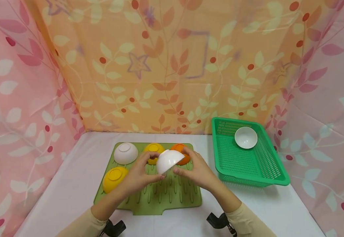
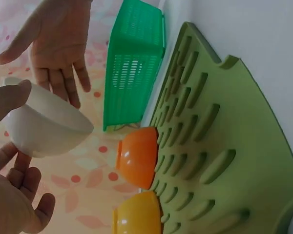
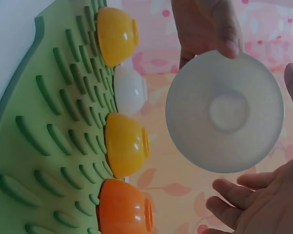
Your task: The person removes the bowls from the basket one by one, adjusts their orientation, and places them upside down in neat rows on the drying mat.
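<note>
A white bowl (image 1: pixel 169 161) hangs tilted in the air above the green drying mat (image 1: pixel 178 199). My left hand (image 1: pixel 139 173) grips it by the side, its thumb near the rim in the left wrist view. My right hand (image 1: pixel 200 170) is beside the bowl with fingers spread; the right wrist view shows a gap between those fingers and the bowl (image 3: pixel 200 126). Upside down on the mat sit another white bowl (image 1: pixel 126 153), a yellow bowl (image 1: pixel 114 179), a second yellow bowl (image 1: pixel 154 149) and an orange bowl (image 1: pixel 178 148), the last two partly behind my hands.
To the right of the mat stands a green plastic basket (image 1: pixel 228 172) with a white bowl (image 1: pixel 246 137) lying upright in it. Patterned cloth walls (image 1: pixel 172 98) close off the back and both sides of the white table (image 1: pixel 68 184).
</note>
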`<control>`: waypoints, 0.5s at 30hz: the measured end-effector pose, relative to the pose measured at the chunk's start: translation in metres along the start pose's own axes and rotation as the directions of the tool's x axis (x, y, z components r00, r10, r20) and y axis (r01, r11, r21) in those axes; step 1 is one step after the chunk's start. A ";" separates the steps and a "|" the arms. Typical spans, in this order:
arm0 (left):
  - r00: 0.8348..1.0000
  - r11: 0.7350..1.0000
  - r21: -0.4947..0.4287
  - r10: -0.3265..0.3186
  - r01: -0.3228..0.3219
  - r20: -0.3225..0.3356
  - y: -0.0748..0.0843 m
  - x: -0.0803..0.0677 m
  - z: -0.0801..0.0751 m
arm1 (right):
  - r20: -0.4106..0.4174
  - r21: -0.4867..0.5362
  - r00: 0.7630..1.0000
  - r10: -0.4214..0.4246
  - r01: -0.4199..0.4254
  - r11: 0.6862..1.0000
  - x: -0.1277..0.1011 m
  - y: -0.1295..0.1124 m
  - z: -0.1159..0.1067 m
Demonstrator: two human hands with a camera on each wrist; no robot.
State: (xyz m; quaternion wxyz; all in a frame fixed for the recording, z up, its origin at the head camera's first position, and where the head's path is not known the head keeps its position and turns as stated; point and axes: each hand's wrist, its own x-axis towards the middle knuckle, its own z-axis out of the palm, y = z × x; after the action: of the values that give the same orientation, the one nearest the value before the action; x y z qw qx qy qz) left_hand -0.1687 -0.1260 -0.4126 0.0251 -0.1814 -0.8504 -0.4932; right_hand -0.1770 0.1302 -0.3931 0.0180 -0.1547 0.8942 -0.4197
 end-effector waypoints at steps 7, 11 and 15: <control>0.992 0.973 0.191 0.129 -0.127 -0.001 0.003 -0.001 -0.004 | 0.128 0.125 0.992 0.010 -0.026 0.992 0.006 0.006 0.002; 0.976 0.943 0.257 0.216 -0.211 0.008 0.005 -0.002 -0.006 | 0.161 0.171 0.987 -0.007 -0.020 0.985 0.006 0.010 0.005; 0.966 0.923 0.291 0.258 -0.252 0.019 0.006 -0.002 -0.007 | 0.151 0.189 0.988 -0.011 -0.018 0.982 0.006 0.013 0.008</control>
State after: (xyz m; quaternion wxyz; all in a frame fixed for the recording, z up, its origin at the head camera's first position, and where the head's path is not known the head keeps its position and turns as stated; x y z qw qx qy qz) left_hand -0.1656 -0.1300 -0.4046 0.1239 -0.2800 -0.8824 -0.3572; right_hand -0.1844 0.1306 -0.4074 0.1014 -0.1821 0.8464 -0.4900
